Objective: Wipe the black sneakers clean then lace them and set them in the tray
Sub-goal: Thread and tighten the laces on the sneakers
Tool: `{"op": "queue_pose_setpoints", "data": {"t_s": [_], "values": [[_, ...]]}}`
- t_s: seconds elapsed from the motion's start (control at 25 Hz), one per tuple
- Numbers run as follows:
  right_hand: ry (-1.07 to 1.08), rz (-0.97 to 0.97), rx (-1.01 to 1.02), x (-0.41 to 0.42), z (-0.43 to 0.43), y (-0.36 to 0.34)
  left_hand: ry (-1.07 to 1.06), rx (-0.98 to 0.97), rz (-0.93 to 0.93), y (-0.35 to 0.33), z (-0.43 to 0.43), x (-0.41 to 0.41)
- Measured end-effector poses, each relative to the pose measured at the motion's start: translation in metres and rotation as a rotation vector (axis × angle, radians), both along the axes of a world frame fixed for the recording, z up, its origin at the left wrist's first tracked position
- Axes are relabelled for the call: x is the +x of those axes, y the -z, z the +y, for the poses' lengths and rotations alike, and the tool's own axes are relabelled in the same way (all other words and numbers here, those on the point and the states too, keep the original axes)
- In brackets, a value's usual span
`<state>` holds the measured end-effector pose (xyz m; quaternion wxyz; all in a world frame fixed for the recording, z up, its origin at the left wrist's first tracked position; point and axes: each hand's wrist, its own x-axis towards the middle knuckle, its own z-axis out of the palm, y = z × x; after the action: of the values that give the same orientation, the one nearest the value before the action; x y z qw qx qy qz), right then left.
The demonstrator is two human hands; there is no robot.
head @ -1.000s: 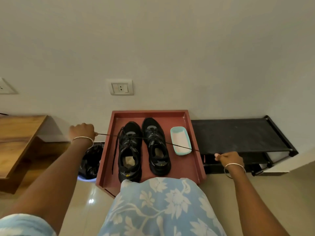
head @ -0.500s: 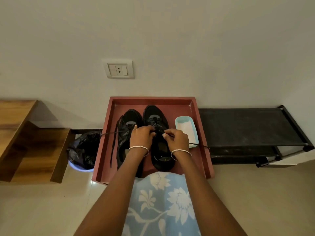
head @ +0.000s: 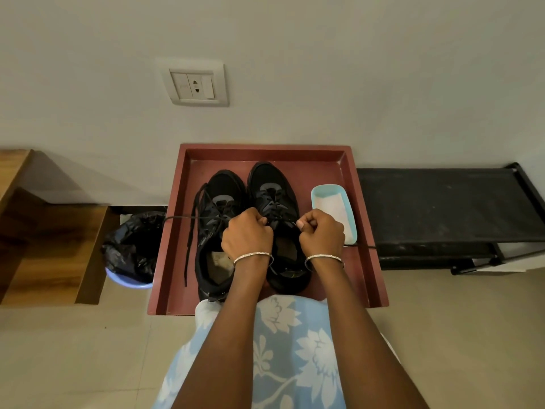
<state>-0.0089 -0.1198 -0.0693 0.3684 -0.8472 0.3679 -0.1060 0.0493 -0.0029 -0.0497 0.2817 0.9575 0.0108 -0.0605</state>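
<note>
Two black sneakers stand side by side in a dark red tray [head: 365, 208] on the floor against the wall. The left sneaker [head: 219, 190] has loose laces hanging over its left side. The right sneaker [head: 272, 184] is laced over the tongue. My left hand [head: 246, 231] and my right hand [head: 321, 230] are fisted over the right sneaker's throat, each pinching one end of its black lace [head: 180, 217]. One lace end trails left across the tray rim, the other trails right past my right wrist.
A pale blue dish [head: 333, 208] with white contents sits in the tray beside the right sneaker. A low black rack [head: 442, 208] stands to the right. A blue bin with a black bag [head: 132, 249] and wooden steps [head: 50, 249] are to the left. A wall socket [head: 196, 85] is above.
My hands were stretched far apart pulling the lace taut, then came together over the right sneaker. They now hold the lace ends close to the eyelets. The view has moved closer.
</note>
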Motion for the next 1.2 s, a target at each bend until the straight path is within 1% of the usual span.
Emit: {"op": "queue_pose_setpoints", "data": {"t_s": [0.16,0.24,0.32,0.44,0.48,0.52,0.64,0.68,0.72,0.76,0.84,0.88,0.96,1.08,1.16,1.2], "values": [[-0.01,0.023,-0.037,0.004,0.0,0.001,-0.012,0.054,0.002,-0.001,-0.002,0.002],[-0.005,0.027,-0.043,0.005,0.0,0.0,0.014,0.077,0.01,-0.005,-0.003,0.002],[-0.026,0.069,-0.022,0.002,-0.003,-0.005,0.122,0.11,-0.016,-0.008,0.004,0.007],[-0.123,0.171,-0.003,-0.013,-0.015,-0.012,0.36,0.102,-0.031,-0.008,0.031,0.022],[-0.165,0.145,0.017,-0.017,-0.015,-0.017,0.406,0.061,-0.012,-0.01,0.038,0.025],[-0.197,0.071,0.08,-0.017,-0.015,-0.022,0.433,-0.001,0.002,-0.012,0.042,0.026],[-0.182,-0.197,0.395,-0.003,-0.003,-0.029,0.453,-0.25,0.005,-0.018,0.04,0.027],[-0.14,-0.265,0.511,0.005,0.001,-0.028,0.426,-0.358,0.034,-0.02,0.036,0.027],[-0.085,-0.329,0.647,0.012,0.004,-0.027,0.376,-0.508,0.099,-0.021,0.031,0.025],[-0.021,-0.39,0.802,0.018,0.006,-0.025,0.286,-0.702,0.209,-0.021,0.024,0.023],[0.144,-0.484,1.096,0.026,0.006,-0.023,0.019,-1.1,0.471,-0.02,0.01,0.02],[0.24,-0.508,1.196,0.028,0.005,-0.021,-0.114,-1.225,0.562,-0.017,0.005,0.021],[0.395,-0.514,1.304,0.032,0.0,-0.016,-0.306,-1.342,0.65,-0.008,-0.003,0.025],[0.514,-0.503,1.362,0.034,-0.001,-0.009,-0.532,-1.477,0.715,0.004,-0.008,0.033],[0.517,-0.514,1.314,0.034,0.003,-0.008,-0.553,-1.484,0.709,0.005,-0.009,0.032],[0.498,-0.524,1.275,0.033,0.006,-0.01,-0.509,-1.456,0.68,0.005,-0.009,0.03]]}}
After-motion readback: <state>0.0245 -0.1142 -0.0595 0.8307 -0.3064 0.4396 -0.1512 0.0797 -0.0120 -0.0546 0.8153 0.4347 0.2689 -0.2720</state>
